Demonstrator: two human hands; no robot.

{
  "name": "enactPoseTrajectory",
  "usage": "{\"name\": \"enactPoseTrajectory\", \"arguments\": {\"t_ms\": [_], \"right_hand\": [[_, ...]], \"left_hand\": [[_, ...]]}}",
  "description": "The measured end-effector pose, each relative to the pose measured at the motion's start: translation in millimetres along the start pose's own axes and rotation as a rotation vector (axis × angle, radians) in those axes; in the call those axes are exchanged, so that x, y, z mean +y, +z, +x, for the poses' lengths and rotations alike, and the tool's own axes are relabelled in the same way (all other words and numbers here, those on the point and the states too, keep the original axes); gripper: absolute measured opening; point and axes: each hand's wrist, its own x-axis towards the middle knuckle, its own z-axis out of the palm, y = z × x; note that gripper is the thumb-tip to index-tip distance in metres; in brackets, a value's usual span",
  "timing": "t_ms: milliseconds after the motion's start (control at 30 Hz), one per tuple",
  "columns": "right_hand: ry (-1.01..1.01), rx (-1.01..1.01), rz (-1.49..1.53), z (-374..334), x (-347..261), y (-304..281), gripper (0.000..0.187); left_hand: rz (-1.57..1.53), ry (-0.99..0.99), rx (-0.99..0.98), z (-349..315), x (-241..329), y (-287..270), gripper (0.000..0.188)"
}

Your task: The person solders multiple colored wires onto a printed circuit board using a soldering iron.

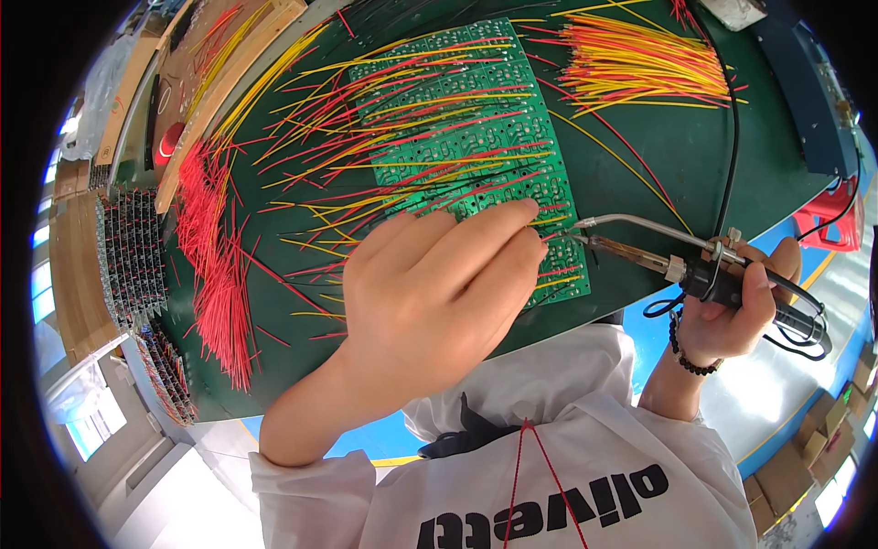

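A green circuit board (439,128) lies on the dark green table, with rows of red, yellow and black wires across it, their loose ends trailing left. My left hand (439,293) is closed over the board's near part, its thumb and fingertips pinched together at the right edge. A short bit of wire shows at those fingertips; the rest of it is hidden by the hand. My right hand (732,302) grips the black handle of a soldering iron (640,256). A thin metal solder-feed tube (640,222) is clamped to the iron. Both tips meet close to my left fingertips, at the board's edge.
A pile of red and yellow wires (640,59) lies at the far right, a heap of red wires (215,265) at the left. Stacked small boards (133,256) stand beyond the left edge. A black cable (732,119) crosses the table near a blue box (805,91).
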Motion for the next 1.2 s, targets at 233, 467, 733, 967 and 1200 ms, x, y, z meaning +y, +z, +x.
{"name": "enactPoseTrajectory", "arguments": {"t_ms": [233, 467, 733, 967, 1200], "right_hand": [[0.030, -0.005, -0.055, 3, -3, 5, 0.013], [-0.011, 0.026, -0.021, 5, 1, 2, 0.022], [0.026, -0.035, -0.054, 5, -5, 4, 0.024], [-0.562, -0.193, -0.415, 9, 23, -27, 0.009], [-0.397, -0.172, -0.222, 5, 22, -21, 0.007]], "left_hand": [[-0.022, -0.034, -0.023, 3, 1, -2, 0.016], [-0.011, -0.044, -0.017, 3, 4, 0, 0.015], [-0.007, -0.037, -0.009, 2, 5, -2, 0.013], [0.013, -0.058, -0.035, 5, 7, -3, 0.012], [0.011, -0.059, -0.033, 4, 8, -4, 0.015]]}}
